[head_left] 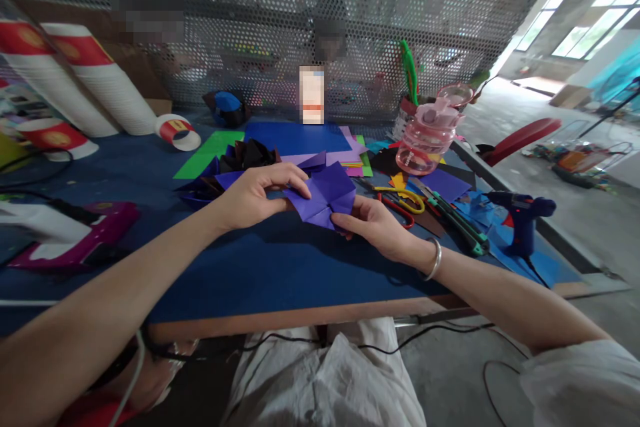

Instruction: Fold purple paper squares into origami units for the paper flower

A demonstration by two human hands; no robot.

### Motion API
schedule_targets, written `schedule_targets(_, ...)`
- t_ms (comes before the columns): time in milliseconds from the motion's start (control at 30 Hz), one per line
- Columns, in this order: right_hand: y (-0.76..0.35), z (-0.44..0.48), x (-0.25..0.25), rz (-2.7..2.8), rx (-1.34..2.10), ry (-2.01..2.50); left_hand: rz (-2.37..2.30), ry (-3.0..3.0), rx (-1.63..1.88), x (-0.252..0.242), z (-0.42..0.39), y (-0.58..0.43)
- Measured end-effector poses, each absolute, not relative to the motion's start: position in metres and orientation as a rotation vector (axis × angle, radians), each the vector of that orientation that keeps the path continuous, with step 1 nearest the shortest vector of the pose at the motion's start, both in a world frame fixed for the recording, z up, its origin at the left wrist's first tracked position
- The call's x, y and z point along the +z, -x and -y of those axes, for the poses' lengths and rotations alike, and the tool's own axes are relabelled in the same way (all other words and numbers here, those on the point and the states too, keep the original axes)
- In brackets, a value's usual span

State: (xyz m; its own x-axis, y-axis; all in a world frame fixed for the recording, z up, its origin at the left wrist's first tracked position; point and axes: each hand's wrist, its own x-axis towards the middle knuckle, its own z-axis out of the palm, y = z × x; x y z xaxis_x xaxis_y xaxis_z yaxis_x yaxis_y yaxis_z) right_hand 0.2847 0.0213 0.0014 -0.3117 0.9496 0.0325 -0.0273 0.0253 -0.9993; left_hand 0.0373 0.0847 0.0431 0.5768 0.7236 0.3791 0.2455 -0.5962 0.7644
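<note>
A creased sheet of purple paper [333, 190], folded into several flaps, is held above the blue table. My left hand [267, 192] pinches its left side between thumb and fingers. At its lower right, my right hand [367, 221] grips it with the thumb on top; most of the fingers are hidden behind the paper. Just beyond my left hand lies a pile of dark folded paper pieces [250, 155], black and purple. A blue sheet [295, 138] lies flat behind the purple paper, on top of other coloured sheets.
On the right are yellow-handled scissors [413, 199], a utility knife [457, 220], a blue glue gun [523, 217] and a pink water bottle [425, 143]. Stacked paper cups [113, 90] lean at the left, near a purple-and-white power strip [75, 240]. A perforated metal screen [270, 33] stands behind.
</note>
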Motion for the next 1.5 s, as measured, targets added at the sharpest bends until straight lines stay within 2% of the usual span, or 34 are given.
schedule_targets(400,-0.285,-0.023,0.002,1.377,1.321,0.954,-0.743,-2.011,0.927,0.041,-0.076,-0.035)
schedule_targets(633,-0.285,-0.024,-0.001,1.389,1.253,0.970,-0.900,-1.712,1.101,0.034,-0.061,-0.053)
schedule_targets(933,-0.288,-0.027,-0.007,1.507,1.204,1.030,-1.010,-2.180,1.365,0.020,-0.049,-0.058)
schedule_targets(1133,-0.288,-0.028,-0.015,1.706,1.072,1.029,-0.616,-2.945,1.513,0.013,-0.049,-0.053)
schedule_targets(1400,-0.290,-0.020,-0.012,1.971,0.829,1.053,-0.680,-2.766,1.485,0.024,-0.049,-0.053)
schedule_targets(1500,-0.291,-0.020,-0.009,2.023,0.776,1.068,-0.697,-2.666,1.345,0.025,-0.053,-0.052)
